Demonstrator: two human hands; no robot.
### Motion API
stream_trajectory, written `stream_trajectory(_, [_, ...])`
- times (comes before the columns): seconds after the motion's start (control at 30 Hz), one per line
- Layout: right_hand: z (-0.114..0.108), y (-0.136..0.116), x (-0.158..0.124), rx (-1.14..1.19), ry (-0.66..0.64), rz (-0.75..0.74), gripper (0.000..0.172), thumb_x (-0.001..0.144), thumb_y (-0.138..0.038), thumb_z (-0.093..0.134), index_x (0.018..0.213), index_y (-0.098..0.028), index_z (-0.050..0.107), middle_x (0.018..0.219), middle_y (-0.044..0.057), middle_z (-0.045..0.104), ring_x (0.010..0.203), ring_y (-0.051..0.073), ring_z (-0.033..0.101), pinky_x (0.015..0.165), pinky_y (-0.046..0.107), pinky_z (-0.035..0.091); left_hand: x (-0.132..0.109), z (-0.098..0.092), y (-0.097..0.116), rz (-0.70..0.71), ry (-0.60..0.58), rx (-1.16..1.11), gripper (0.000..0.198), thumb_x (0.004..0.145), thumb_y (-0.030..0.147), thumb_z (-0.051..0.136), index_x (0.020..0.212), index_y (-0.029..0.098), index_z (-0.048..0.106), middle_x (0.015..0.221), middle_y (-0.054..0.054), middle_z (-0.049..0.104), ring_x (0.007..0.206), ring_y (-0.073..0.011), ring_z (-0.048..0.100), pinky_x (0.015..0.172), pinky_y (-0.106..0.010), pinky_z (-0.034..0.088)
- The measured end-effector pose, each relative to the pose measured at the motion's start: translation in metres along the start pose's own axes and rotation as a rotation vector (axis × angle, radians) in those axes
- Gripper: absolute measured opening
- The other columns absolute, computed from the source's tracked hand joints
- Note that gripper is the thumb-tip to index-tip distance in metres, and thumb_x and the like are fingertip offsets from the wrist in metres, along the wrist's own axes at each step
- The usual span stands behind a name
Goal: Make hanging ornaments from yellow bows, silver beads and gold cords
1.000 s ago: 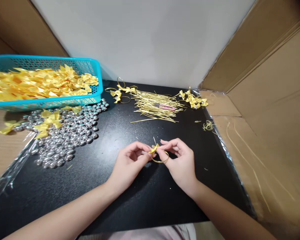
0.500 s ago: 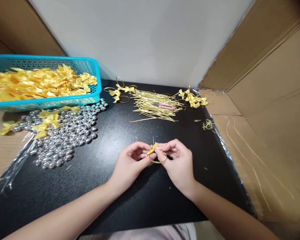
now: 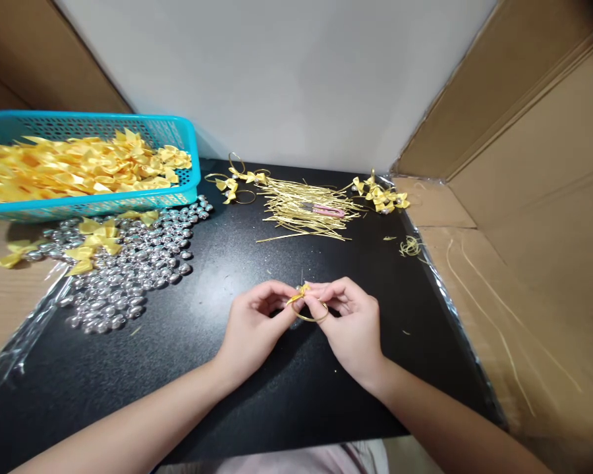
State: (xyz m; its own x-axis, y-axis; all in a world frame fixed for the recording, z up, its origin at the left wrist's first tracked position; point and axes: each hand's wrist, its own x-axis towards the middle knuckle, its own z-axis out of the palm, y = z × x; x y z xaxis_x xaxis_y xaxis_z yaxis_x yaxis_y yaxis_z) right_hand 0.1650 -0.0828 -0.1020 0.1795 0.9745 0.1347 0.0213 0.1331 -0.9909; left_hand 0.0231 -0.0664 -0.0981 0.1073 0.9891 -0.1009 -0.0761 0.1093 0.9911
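Observation:
Over the middle of the black table, my left hand [image 3: 257, 319] and my right hand [image 3: 353, 322] meet fingertip to fingertip. Between them is a small yellow ribbon bow [image 3: 297, 297], pinched by the left thumb and fingers. A gold wire ring [image 3: 311, 318] hangs below the bow, its side against my right thumb, and the right fingers are closed on it. A thin wire end sticks up above the fingertips. Part of the bow and the wire joint are hidden by the fingers.
A turquoise basket [image 3: 190, 191] of yellow bows stands at the back left. Silver beads [image 3: 148, 260] lie before it, some bows among them. Gold wire strips [image 3: 296, 204] with pink snips [image 3: 329, 210] are at the back, flanked by bow rings [image 3: 380, 195]. Cardboard walls the right side.
Both hands stay in nearly the same place. The bow has turned slightly between the fingertips and shifted a little left; the ring has shifted slightly with it.

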Motion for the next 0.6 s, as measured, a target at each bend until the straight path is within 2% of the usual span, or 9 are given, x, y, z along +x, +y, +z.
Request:
stream_trajectory(0.17, [-0.005, -0.001, 0.003, -0.041, -0.043, -0.08, 0.015, 0.078, -0.014, 0.07, 0.073, -0.021, 0.058, 0.083, 0.004, 0.072, 0.095, 0.021, 0.071, 0.085, 0.035, 0.058, 0.001, -0.003, 0.001, 0.029, 0.005, 0.007, 0.008, 0.071, 0.02, 0.077, 0.072, 0.015, 0.071, 0.071, -0.001, 0.073, 0.064, -0.0098, 0.064, 0.062, -0.017, 0.052])
stream_trajectory(0.27, [-0.009, -0.002, 0.008, -0.157, -0.04, -0.164, 0.015, 0.077, -0.014, 0.069, 0.071, -0.021, 0.058, 0.084, 0.004, 0.067, 0.087, 0.019, 0.066, 0.079, 0.035, 0.054, 0.001, -0.004, 0.003, 0.029, 0.022, 0.005, 0.008, 0.071, 0.02, 0.077, 0.071, 0.015, 0.07, 0.072, -0.002, 0.072, 0.066, -0.0112, 0.065, 0.064, -0.019, 0.052])
stream_trajectory(0.4, [-0.012, -0.007, 0.008, -0.296, 0.026, -0.273, 0.017, 0.075, -0.014, 0.069, 0.073, -0.021, 0.054, 0.075, 0.0, 0.057, 0.073, 0.016, 0.056, 0.067, 0.031, 0.047, 0.0, -0.004, 0.004, 0.03, 0.032, 0.024, 0.01, 0.071, 0.021, 0.076, 0.07, 0.014, 0.069, 0.072, -0.003, 0.073, 0.066, -0.0125, 0.066, 0.064, -0.021, 0.053])
stream_trajectory(0.5, [-0.013, -0.013, 0.001, -0.45, 0.015, -0.524, 0.019, 0.072, -0.017, 0.071, 0.069, -0.022, 0.053, 0.067, -0.002, 0.05, 0.067, 0.015, 0.05, 0.067, 0.033, 0.04, -0.001, -0.005, 0.004, 0.084, 0.048, 0.069, 0.007, 0.072, 0.019, 0.074, 0.071, 0.014, 0.069, 0.073, -0.003, 0.072, 0.067, -0.0133, 0.066, 0.064, -0.022, 0.054])
stream_trajectory(0.57, [-0.013, -0.016, -0.005, -0.58, -0.07, -0.72, 0.013, 0.071, -0.023, 0.071, 0.069, -0.024, 0.058, 0.06, -0.003, 0.049, 0.063, 0.015, 0.048, 0.07, 0.036, 0.036, -0.001, -0.006, 0.004, 0.158, 0.066, 0.114, 0.005, 0.074, 0.017, 0.073, 0.072, 0.015, 0.069, 0.073, -0.003, 0.072, 0.069, -0.0137, 0.066, 0.066, -0.023, 0.054])
stream_trajectory(0.6, [-0.012, -0.017, -0.007, -0.641, -0.109, -0.769, 0.009, 0.072, -0.024, 0.07, 0.07, -0.025, 0.061, 0.058, -0.003, 0.051, 0.062, 0.015, 0.047, 0.071, 0.037, 0.034, -0.001, -0.006, 0.004, 0.197, 0.072, 0.139, 0.004, 0.075, 0.016, 0.072, 0.073, 0.015, 0.069, 0.073, -0.003, 0.072, 0.069, -0.0139, 0.066, 0.066, -0.023, 0.054])
